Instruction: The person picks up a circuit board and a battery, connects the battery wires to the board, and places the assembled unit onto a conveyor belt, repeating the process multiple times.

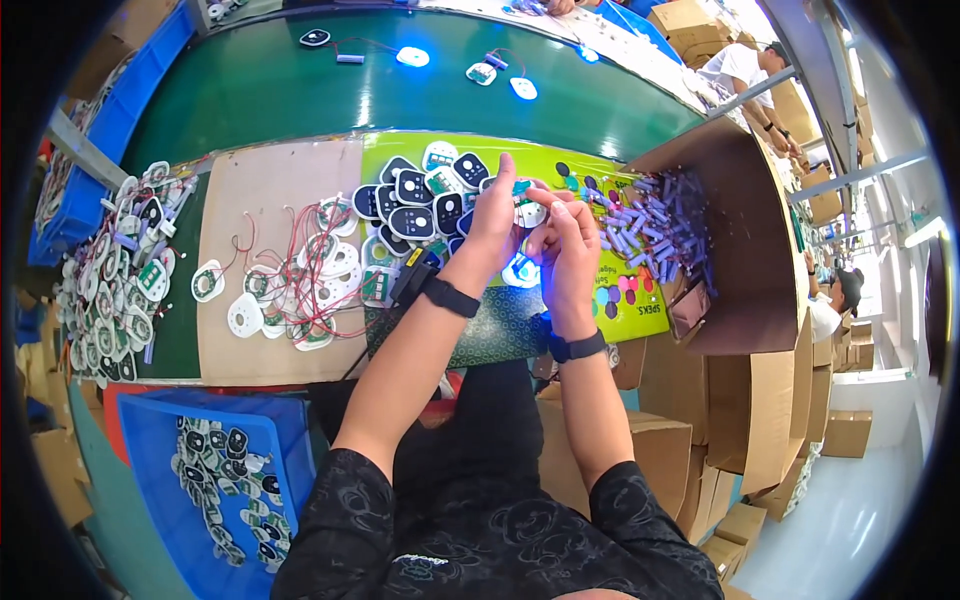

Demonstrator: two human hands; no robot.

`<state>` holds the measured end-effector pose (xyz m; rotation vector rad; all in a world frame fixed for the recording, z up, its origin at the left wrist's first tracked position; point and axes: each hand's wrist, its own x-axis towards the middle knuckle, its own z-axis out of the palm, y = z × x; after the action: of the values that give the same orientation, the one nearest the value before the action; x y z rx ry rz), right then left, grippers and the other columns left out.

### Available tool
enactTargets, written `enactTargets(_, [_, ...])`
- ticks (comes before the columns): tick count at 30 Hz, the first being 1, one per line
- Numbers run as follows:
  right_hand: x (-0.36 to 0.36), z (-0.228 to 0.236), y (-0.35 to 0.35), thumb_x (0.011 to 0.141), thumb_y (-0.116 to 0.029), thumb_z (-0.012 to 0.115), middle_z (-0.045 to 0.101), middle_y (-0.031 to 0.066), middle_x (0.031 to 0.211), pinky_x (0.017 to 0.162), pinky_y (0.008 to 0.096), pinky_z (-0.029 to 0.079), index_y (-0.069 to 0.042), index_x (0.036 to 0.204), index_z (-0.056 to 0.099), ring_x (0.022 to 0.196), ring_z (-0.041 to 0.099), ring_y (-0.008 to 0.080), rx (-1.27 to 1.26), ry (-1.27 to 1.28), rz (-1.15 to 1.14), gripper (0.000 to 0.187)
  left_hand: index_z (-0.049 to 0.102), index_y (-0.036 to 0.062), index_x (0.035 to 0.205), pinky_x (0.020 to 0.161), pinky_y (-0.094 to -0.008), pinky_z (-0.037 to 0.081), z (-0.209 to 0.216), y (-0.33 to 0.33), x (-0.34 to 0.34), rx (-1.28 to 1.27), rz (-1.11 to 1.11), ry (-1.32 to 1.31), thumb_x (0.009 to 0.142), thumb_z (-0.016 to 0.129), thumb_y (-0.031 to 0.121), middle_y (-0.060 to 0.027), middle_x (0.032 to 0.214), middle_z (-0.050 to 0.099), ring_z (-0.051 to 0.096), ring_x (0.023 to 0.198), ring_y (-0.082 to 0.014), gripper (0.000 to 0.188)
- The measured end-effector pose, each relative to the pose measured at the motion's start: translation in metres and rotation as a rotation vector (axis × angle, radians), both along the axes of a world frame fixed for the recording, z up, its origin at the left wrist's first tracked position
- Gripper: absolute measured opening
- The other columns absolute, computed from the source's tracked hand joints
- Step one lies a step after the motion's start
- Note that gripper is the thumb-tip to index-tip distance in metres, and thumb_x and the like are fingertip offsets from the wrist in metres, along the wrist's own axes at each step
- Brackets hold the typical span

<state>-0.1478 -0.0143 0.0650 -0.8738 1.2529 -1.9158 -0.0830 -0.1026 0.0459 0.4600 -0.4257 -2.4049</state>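
Observation:
Over the green mat, my left hand [494, 218] grips a small white piece with a green circuit board [522, 188], its thumb pointing up. My right hand [567, 238] has its fingers bent together at the edge of the same piece; whether they pinch a wire is too small to tell. Just below the hands a white disc [520, 271] glows bright blue. Black-faced oval panels [411, 187] and a few green boards lie heaped beside my left hand. To the left, white discs with red wires [318, 275] are piled on the tan board.
Purple cylindrical cells [655, 225] spill from an open cardboard box [745, 240] on the right. A green conveyor belt [250, 95] beyond carries lit assemblies. More assemblies [120, 290] are heaped far left; a blue bin [160, 440] stands below. Other people [745, 75] work at upper right.

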Motion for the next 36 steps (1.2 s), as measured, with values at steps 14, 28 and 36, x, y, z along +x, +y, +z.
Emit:
enactTargets(14, [0.020,-0.007,-0.002,0.108,-0.023,0.048,0.064,0.0052,0.100,0.061,0.0211,0.042,-0.004,0.097,0.060,0.065,0.050,0.0060,-0.046,0.066,-0.092,0.025,0.060,0.0031,0.088,0.060,-0.0351,0.058,-0.019,-0.011,0.003,-0.019,-0.030,0.033,0.104,0.038,0.058,-0.0181,0.083,0.071,0.072,0.072,-0.0277,0.061])
enactTargets(28, [-0.033,-0.026,0.071,0.091,-0.019,0.068,0.055,0.0159,0.133,0.098,0.0383,0.046,0.000,0.132,0.053,0.114,0.057,0.0275,0.609,0.803,-0.128,0.048,0.054,-0.0008,0.107,0.091,-0.0487,0.058,-0.004,-0.011,-0.003,-0.182,0.210,0.056,0.105,0.029,0.058,-0.0303,0.111,0.066,0.069,0.101,-0.0398,0.063])
enactTargets(36, [0.011,-0.036,0.059,0.079,-0.029,0.081,0.058,0.0143,0.111,0.093,0.0476,0.041,-0.005,0.124,0.061,0.109,0.053,0.0340,0.646,1.353,-0.261,0.055,0.054,0.0008,0.108,0.100,-0.0517,0.053,-0.004,-0.019,0.007,-0.132,0.178,0.181,0.106,0.028,0.055,-0.0299,0.121,0.063,0.064,0.112,-0.0412,0.060])
